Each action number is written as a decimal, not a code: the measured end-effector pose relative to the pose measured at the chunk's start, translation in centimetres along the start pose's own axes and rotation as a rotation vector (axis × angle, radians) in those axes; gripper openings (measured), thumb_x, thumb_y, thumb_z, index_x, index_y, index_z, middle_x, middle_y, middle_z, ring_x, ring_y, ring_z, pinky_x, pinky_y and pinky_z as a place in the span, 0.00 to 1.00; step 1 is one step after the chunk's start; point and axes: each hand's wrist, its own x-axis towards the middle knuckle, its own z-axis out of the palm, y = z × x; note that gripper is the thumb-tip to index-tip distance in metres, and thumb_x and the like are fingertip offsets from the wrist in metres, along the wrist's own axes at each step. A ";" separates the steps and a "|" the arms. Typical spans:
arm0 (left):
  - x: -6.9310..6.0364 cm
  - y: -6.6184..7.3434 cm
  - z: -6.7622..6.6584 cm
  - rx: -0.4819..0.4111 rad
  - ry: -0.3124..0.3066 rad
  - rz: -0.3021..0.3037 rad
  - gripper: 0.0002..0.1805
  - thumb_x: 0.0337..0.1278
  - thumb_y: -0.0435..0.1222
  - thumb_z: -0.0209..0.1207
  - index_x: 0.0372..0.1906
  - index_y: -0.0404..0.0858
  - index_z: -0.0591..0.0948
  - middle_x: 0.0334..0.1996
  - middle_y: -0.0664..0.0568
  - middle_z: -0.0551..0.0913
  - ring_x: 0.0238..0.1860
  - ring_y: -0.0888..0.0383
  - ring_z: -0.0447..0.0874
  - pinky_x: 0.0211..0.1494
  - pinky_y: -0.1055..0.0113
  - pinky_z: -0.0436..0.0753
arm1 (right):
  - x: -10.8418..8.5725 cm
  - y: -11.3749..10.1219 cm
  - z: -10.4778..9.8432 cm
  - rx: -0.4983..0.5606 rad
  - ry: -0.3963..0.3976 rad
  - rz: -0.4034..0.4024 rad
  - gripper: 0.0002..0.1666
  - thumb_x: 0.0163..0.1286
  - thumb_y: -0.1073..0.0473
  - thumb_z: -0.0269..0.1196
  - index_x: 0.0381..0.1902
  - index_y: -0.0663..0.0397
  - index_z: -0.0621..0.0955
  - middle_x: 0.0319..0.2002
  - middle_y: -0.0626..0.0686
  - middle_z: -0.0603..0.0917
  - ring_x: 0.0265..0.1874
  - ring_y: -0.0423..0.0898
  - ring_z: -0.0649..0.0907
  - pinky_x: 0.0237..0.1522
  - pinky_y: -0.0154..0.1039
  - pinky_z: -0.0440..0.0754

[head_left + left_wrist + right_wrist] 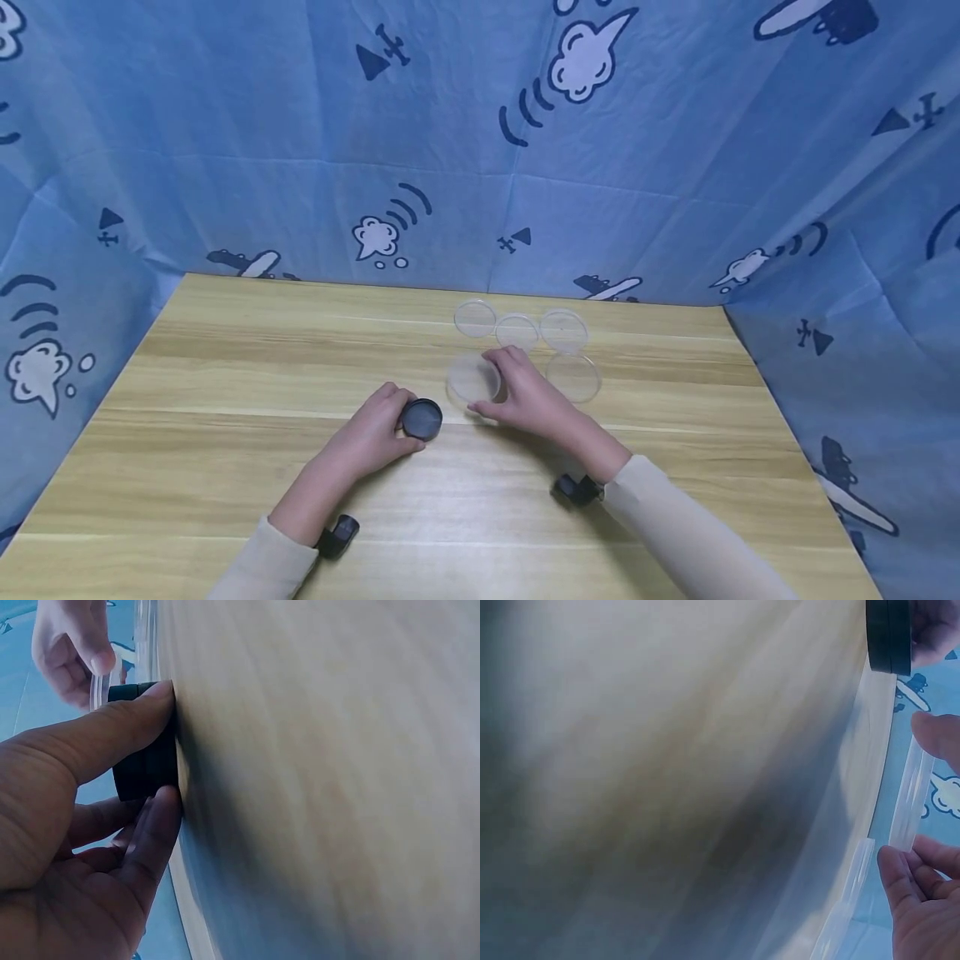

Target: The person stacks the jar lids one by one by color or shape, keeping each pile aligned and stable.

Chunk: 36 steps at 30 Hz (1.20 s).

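A round black container stands on the table, pinched between the thumb and fingers of the left hand; the left wrist view shows its dark side wall between thumb and fingertips. To its right, the right hand grips a clear round dish by its edges. In the right wrist view that dish is seen edge-on between thumb and fingers, apart from the black container. Whether the dish touches the table I cannot tell.
Behind and right of the right hand, several clear round dishes lie on the wooden table, among them one at the back and one nearer. A blue patterned cloth hangs behind the table and at both sides.
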 end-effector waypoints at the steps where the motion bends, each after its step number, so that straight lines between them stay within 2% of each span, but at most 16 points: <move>1: 0.0 0.0 0.0 0.001 0.001 0.000 0.27 0.48 0.35 0.79 0.53 0.33 0.82 0.42 0.47 0.79 0.39 0.58 0.73 0.50 0.60 0.77 | -0.2 -0.1 0.0 0.005 -0.001 0.001 0.48 0.60 0.46 0.78 0.70 0.64 0.72 0.62 0.61 0.79 0.59 0.53 0.79 0.66 0.51 0.80; 9: -0.2 0.0 -0.1 0.005 0.001 0.000 0.26 0.48 0.35 0.79 0.53 0.33 0.82 0.42 0.48 0.79 0.40 0.57 0.74 0.51 0.58 0.78 | -1.8 0.1 0.2 0.015 0.012 0.005 0.47 0.60 0.45 0.78 0.69 0.63 0.73 0.61 0.60 0.79 0.56 0.51 0.79 0.59 0.50 0.83; 18: -0.2 0.0 -0.1 0.013 0.009 0.008 0.26 0.48 0.34 0.79 0.52 0.33 0.82 0.42 0.47 0.80 0.41 0.57 0.75 0.51 0.58 0.79 | -3.1 0.5 0.1 0.003 0.014 0.028 0.48 0.57 0.44 0.79 0.68 0.64 0.74 0.60 0.60 0.80 0.57 0.52 0.80 0.62 0.52 0.82; 26: -0.1 0.2 -0.1 0.001 0.005 0.004 0.26 0.48 0.34 0.79 0.53 0.33 0.82 0.43 0.47 0.80 0.43 0.56 0.77 0.54 0.56 0.80 | -4.9 1.0 0.1 0.000 0.017 0.039 0.47 0.56 0.44 0.80 0.66 0.63 0.76 0.56 0.58 0.81 0.50 0.47 0.80 0.55 0.47 0.83; 36: -0.2 0.5 -0.2 0.004 0.004 -0.004 0.26 0.48 0.34 0.79 0.53 0.33 0.82 0.44 0.47 0.80 0.45 0.54 0.79 0.57 0.54 0.81 | -6.2 1.5 0.5 0.008 0.025 0.035 0.47 0.55 0.45 0.81 0.66 0.62 0.76 0.57 0.57 0.81 0.51 0.46 0.80 0.56 0.47 0.84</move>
